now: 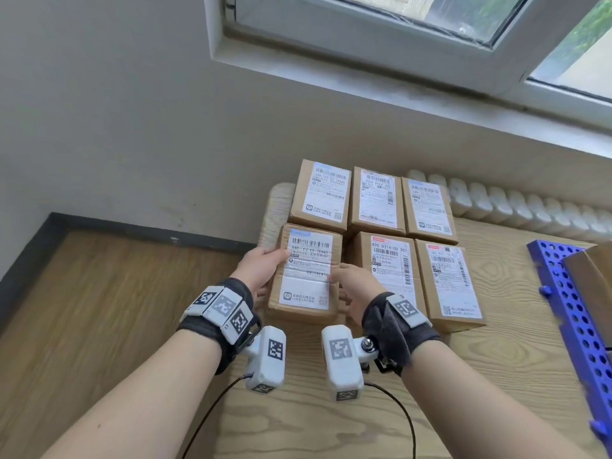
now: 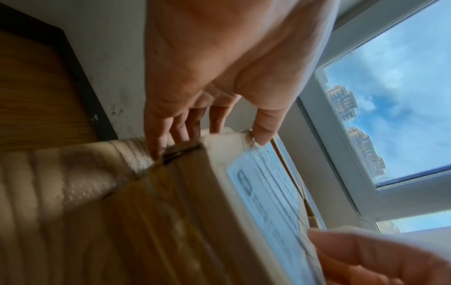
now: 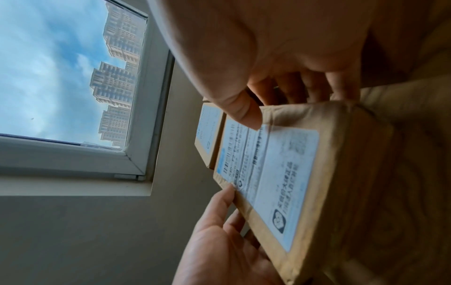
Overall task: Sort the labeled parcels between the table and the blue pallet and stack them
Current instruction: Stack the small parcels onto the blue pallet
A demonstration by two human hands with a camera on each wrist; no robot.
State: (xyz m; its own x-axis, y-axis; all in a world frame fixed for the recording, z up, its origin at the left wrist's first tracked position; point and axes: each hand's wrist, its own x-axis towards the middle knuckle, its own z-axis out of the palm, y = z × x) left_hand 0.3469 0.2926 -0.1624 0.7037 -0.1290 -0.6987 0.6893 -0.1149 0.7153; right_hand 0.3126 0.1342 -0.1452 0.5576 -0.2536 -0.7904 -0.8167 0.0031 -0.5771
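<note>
Head view shows a light wood-grain table (image 1: 331, 409) under a window (image 1: 414, 24), with a white ribbed radiator (image 1: 530, 207) running along the wall behind it. At the table's right edge lies the blue pallet (image 1: 576, 306), a perforated plastic panel, with the corner of a brown carton (image 1: 592, 270) standing on it. Five labeled parcels sit flat on the table in two rows: three at the back, the back left parcel (image 1: 323, 193), the back middle parcel (image 1: 377, 200) and the back right parcel (image 1: 429, 207), and two in front, the front middle parcel (image 1: 390, 266) and the front right parcel (image 1: 452, 286), all close together with their white shipping labels facing up. The held parcel (image 1: 306, 276) occupies the front left place of this group, just beside the front middle parcel, its label (image 1: 308, 266) up; whether its underside touches the table cannot be told. The left hand (image 1: 261, 270) grasps the parcel's left side, thumb on the top face and fingers (image 2: 168, 131) curled down over the far side edge. The right hand (image 1: 356, 289) grasps the opposite side, its thumb (image 3: 241, 111) pressed on the label edge and the other fingers wrapped behind, in the gap next to the front middle parcel. Both wrists carry dark straps with white marker blocks.
</note>
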